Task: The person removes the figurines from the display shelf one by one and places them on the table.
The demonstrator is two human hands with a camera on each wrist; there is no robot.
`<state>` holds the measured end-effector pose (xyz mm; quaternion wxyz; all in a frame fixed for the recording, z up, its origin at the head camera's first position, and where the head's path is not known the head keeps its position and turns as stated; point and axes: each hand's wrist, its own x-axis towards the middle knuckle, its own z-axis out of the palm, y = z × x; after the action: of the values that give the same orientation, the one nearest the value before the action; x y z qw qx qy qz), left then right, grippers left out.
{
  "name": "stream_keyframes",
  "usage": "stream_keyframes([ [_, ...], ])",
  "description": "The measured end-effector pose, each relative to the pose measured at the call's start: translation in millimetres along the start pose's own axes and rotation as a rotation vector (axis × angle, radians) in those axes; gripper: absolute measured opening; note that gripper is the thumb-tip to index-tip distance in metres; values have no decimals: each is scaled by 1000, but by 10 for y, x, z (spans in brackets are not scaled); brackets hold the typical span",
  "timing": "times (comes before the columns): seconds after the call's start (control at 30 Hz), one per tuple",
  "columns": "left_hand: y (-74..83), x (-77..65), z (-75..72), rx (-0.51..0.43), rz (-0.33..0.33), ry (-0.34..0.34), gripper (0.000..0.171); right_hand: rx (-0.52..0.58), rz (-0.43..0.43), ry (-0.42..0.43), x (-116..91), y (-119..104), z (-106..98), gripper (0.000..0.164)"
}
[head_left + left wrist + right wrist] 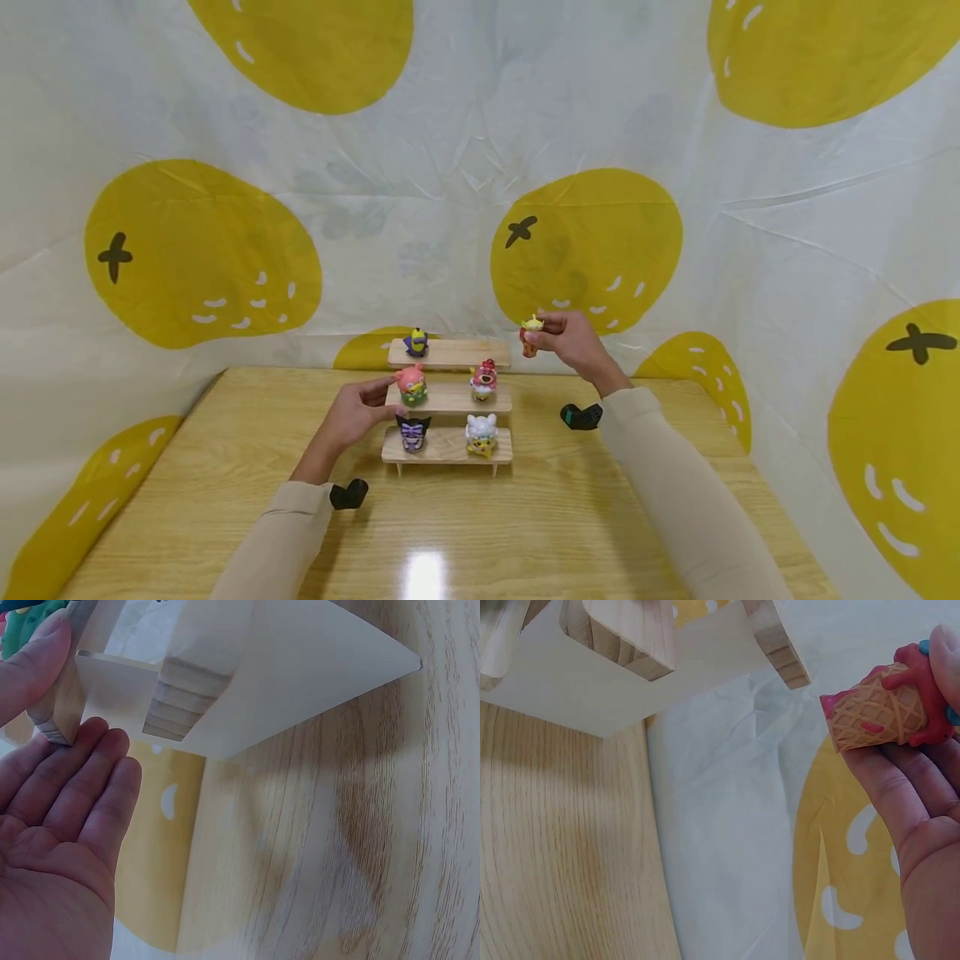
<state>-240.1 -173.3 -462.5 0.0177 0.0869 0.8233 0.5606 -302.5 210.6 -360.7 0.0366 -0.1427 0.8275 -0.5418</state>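
Observation:
My right hand [573, 337] pinches a small toy figurine [530, 351] and holds it up in the air, just right of the top shelf. The figurine has a yellow-green head with pointed ears. In the right wrist view its waffle-cone body [881, 712] shows, with red dripping icing. My left hand [352, 417] is at the left end of a three-tier wooden display stand [453, 398]. Seen from the left wrist, the thumb lies on a board end [66, 716] and the fingertips are under it, gripping it. A pink and green figurine [412, 384] stands beside the thumb.
On the top tier, at left, stands a yellow and purple figurine [417, 342]. A pink bear figurine [484, 380] is on the middle tier; a black and purple one [412, 435] and a white one [481, 435] share the bottom tier. Patterned cloth [420, 250] hangs behind the table [480, 533].

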Motion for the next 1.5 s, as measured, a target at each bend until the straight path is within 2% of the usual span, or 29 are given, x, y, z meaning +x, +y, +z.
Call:
stream_keyframes([
  [0.27, -12, -30, -24, 29, -30, 15, 67, 4, 0, -10, -2, 29, -30, 55],
  [0.5, -6, -5, 2, 12, -8, -2, 68, -5, 1, 5, -51, 50, -93, 57],
  [0.7, -2, -16, 27, 8, -16, -4, 67, -34, 22, 5, -88, 112, -122, 60],
  [1.1, 7, 0, 4, 2, -8, -9, 68, -27, 10, 3, -115, 104, -188, 54],
  [1.33, 13, 5, -1, 1, -14, -9, 68, -59, 16, -4, -125, 193, -225, 55],
  [1.5, 15, 2, 6, 6, -11, -9, 68, -42, 17, -5, -126, 216, -252, 55],
])
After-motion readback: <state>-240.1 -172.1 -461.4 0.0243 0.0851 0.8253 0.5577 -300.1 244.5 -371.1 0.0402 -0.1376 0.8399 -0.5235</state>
